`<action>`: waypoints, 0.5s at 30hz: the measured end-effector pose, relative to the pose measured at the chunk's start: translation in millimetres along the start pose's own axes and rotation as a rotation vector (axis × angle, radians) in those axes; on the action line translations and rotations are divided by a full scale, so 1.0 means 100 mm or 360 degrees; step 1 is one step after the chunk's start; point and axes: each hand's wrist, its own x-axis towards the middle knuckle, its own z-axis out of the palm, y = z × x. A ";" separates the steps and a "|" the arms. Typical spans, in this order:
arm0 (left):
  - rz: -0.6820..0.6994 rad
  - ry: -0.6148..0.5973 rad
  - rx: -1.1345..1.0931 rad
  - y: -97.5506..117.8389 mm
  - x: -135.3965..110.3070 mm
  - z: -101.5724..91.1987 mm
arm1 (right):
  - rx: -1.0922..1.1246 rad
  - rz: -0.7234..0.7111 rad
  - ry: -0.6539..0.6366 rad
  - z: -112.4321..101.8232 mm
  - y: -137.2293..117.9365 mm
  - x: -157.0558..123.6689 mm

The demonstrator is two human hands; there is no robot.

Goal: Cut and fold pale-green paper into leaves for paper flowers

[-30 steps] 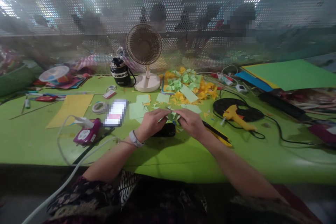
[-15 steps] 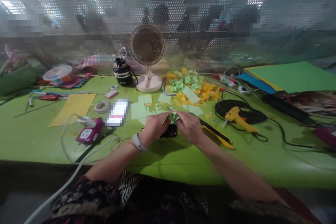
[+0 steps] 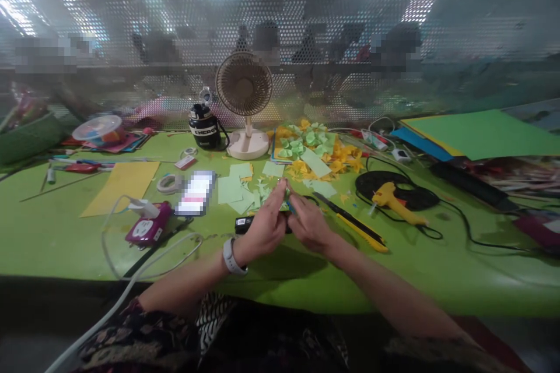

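Note:
My left hand (image 3: 268,226), with a pale watch band on its wrist, and my right hand (image 3: 311,222) meet at the fingertips above the green tabletop. A small piece of light green paper (image 3: 287,192) is pinched between their fingers, mostly covered by them. Beneath the hands lies a black object (image 3: 244,224) with a white label, partly hidden. Just beyond the fingertips are light green paper squares (image 3: 230,189) and small scraps. A yellow and black utility knife (image 3: 363,234) rests to the right of my right hand.
Folded green and yellow paper pieces (image 3: 310,143) are heaped behind the hands, beside a fan (image 3: 248,144) and a black bottle (image 3: 205,131). A yellow glue gun (image 3: 398,203) lies at right with its cord. A phone (image 3: 195,193) and purple power strip (image 3: 149,226) are at left.
My fingers have straightened and pressed closer together around the green paper, covering more of it. More of the black object shows to their left. The view has tilted slightly upward.

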 end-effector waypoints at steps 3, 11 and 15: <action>0.0186 -0.0142 -0.0189 0.11 -0.03 -0.03 | 0.0232 -0.0067 -0.0168 -0.06 -0.10 -0.06; 0.0186 -0.0236 -0.0397 0.17 -0.03 -0.05 | 0.0529 -0.0009 -0.0253 -0.03 -0.21 -0.09; -0.0241 -0.0176 -0.0727 0.01 0.07 -0.06 | 0.0742 0.0353 -0.0239 -0.09 -0.11 0.05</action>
